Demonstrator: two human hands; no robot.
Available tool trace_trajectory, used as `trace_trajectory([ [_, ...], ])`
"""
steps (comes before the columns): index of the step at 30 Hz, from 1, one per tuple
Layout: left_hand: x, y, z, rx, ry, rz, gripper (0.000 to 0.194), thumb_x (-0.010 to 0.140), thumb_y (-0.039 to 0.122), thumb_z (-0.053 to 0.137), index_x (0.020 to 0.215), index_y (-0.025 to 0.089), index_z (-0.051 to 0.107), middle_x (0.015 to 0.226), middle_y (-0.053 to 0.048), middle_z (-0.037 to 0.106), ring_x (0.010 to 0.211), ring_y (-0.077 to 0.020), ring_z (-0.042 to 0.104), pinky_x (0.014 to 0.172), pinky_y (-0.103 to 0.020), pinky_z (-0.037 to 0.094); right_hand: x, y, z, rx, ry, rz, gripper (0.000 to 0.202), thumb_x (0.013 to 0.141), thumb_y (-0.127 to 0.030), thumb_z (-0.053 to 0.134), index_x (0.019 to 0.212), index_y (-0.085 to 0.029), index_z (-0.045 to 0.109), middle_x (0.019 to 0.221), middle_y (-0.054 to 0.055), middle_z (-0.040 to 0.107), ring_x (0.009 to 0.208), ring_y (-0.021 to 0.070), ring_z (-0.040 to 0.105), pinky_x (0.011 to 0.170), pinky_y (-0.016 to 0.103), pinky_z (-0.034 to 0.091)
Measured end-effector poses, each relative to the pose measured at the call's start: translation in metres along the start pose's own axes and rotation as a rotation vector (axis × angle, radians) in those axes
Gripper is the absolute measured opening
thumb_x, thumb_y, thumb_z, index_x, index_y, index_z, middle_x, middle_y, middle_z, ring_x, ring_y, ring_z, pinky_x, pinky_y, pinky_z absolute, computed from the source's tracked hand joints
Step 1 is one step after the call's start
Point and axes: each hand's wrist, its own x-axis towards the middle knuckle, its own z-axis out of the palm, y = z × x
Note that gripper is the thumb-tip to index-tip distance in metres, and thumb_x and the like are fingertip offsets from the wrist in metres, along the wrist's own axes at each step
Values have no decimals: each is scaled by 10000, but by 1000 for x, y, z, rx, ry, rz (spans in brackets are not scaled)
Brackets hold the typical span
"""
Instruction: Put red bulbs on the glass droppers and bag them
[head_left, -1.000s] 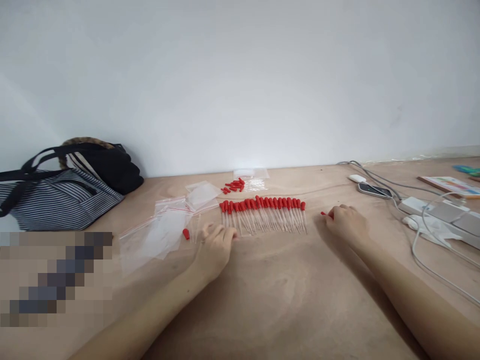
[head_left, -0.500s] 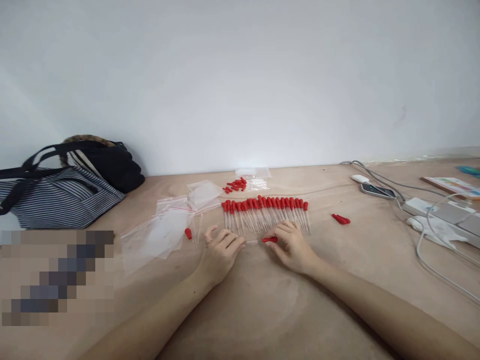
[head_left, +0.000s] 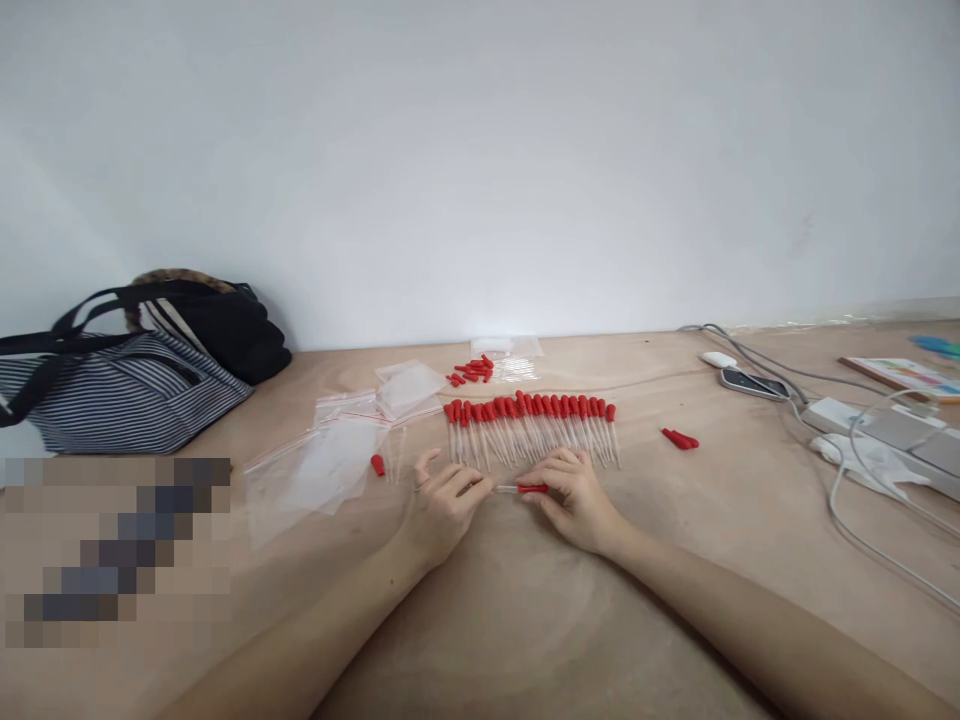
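My left hand [head_left: 452, 500] pinches a clear glass dropper tube [head_left: 507, 489] that points to the right, low over the table. In my right hand [head_left: 568, 498] is a red rubber bulb [head_left: 532, 489], gripped between thumb and fingers. The bulb's mouth meets the tube's right end; how far it covers the tube I cannot tell. Just beyond both hands lies a row of droppers [head_left: 536, 425] with red bulbs at the far end. Left of my left hand are a single red bulb [head_left: 378, 465] and a few bare glass tubes [head_left: 397, 458].
Clear zip bags [head_left: 330, 470] lie at left, near a striped bag [head_left: 142, 400]. Loose red bulbs [head_left: 472, 370] and a pile of glass tubes [head_left: 515, 370] sit at the back. More bulbs [head_left: 679, 439] lie right, before cables and a power strip [head_left: 885, 440].
My right hand has moved slightly left and nearer to me, bringing the red bulb from apart to against the tube's end. My left hand keeps its pinch on the tube.
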Motion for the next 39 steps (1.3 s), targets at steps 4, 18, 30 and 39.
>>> trace_trajectory([
  [4, -2, -1, 3, -7, 35, 42, 236, 854, 130, 427, 815, 241, 631, 680, 42, 652, 618, -103, 575, 886, -397, 201, 0, 1, 1, 39, 12, -4, 89, 783, -192, 560, 806, -230, 637, 802, 12, 661, 797, 171, 537, 778, 375, 309],
  [18, 0, 10, 2, -63, 46, -31, 248, 875, 213, 415, 744, 217, 626, 597, 38, 628, 552, -98, 540, 862, -377, 224, 0, 8, 8, 161, 95, 1, 31, 723, -262, 645, 706, -239, 634, 703, -24, 678, 733, 153, 581, 878, 437, 267],
  [30, 0, 17, -1, -155, 74, -35, 228, 855, 170, 427, 761, 221, 628, 591, 43, 620, 538, -92, 523, 858, -389, 221, -2, -4, 6, 137, 96, -55, 41, 744, -286, 627, 719, -254, 634, 718, -40, 686, 733, 137, 577, 918, 441, 226],
  [39, -1, 13, 2, -124, 65, -6, 225, 869, 213, 424, 772, 222, 626, 603, 40, 622, 537, -97, 521, 861, -397, 219, -2, -1, 1, 65, 59, -25, 372, 669, -347, 692, 1018, -264, 594, 807, -3, 689, 819, 176, 564, 928, 453, 218],
])
